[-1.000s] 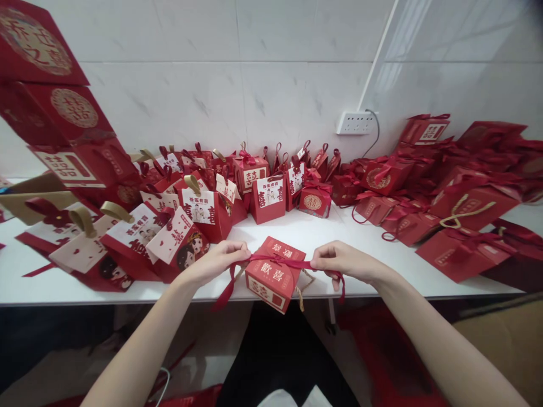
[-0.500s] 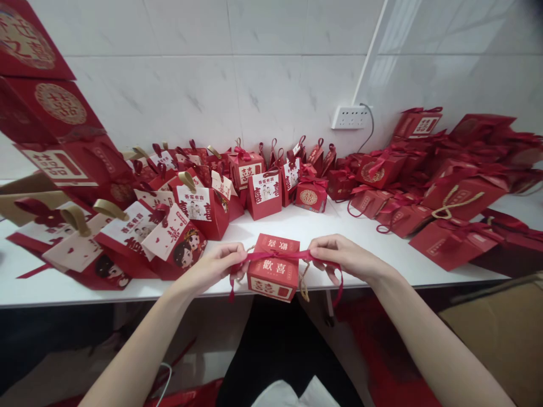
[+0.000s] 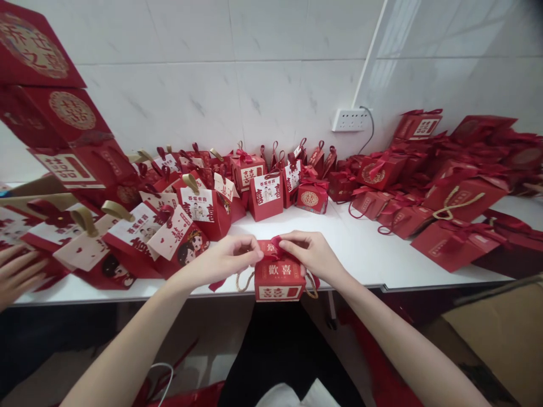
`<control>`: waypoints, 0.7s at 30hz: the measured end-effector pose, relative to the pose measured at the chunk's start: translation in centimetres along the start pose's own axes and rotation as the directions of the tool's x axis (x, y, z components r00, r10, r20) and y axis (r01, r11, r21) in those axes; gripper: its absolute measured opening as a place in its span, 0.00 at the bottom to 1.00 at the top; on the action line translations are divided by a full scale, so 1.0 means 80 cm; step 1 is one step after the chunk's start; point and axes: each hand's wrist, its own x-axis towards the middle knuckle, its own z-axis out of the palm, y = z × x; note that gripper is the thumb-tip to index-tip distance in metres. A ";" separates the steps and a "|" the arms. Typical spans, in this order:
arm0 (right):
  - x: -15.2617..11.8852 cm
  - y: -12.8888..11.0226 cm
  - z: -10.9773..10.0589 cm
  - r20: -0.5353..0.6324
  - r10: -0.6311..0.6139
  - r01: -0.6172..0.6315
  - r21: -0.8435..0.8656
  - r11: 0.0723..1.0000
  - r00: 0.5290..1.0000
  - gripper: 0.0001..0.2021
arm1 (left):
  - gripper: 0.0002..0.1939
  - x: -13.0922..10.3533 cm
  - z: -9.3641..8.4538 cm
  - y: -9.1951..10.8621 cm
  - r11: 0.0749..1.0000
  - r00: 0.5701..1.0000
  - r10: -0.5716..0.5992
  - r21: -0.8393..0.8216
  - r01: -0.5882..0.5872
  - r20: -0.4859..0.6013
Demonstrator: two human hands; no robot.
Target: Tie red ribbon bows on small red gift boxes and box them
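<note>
A red gift box (image 3: 280, 274) with gold lettering and twisted cord handles sits at the front edge of the white table, in front of me. Dark red ribbon (image 3: 276, 244) crosses its top and is partly covered by my fingers. My left hand (image 3: 240, 254) pinches the ribbon at the left side of the box's top. At the right, my right hand (image 3: 307, 254) grips a raised loop of the same ribbon between thumb and fingers. A loose ribbon tail (image 3: 217, 285) hangs left of the box, below my left hand.
Several finished-looking red boxes with loops (image 3: 199, 206) crowd the left and back of the white table (image 3: 356, 254). Tall stacked boxes (image 3: 72, 113) rise at far left, near another person's hand (image 3: 19, 274). A heap of boxes (image 3: 458, 169) fills the right. A power strip (image 3: 350, 120) is on the wall.
My hands have come closer together over the box, and the ribbon that was stretched straight across it is now gathered, with a loop raised. Another person's hand has appeared at far left.
</note>
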 end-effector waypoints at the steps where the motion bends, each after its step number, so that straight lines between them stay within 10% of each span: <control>1: 0.000 0.000 0.000 -0.006 -0.030 0.029 -0.020 0.999 1.000 0.10 | 0.14 -0.001 -0.003 0.006 0.994 1.000 0.026 0.110 -0.025 -0.005; 6: 0.002 -0.001 0.003 -0.011 -0.076 0.076 -0.032 0.997 0.997 0.08 | 0.08 -0.001 -0.018 0.038 0.848 0.995 0.074 0.521 -0.095 0.061; 11: 0.006 -0.002 0.008 -0.054 -0.074 0.072 -0.026 0.997 0.996 0.12 | 0.06 0.003 -0.025 0.066 0.781 0.991 -0.033 0.622 -0.057 0.133; 21: 0.007 -0.005 0.006 0.036 -0.191 0.195 -0.188 0.963 0.981 0.07 | 0.10 0.030 -0.021 0.093 0.649 0.945 0.109 0.698 -0.302 0.307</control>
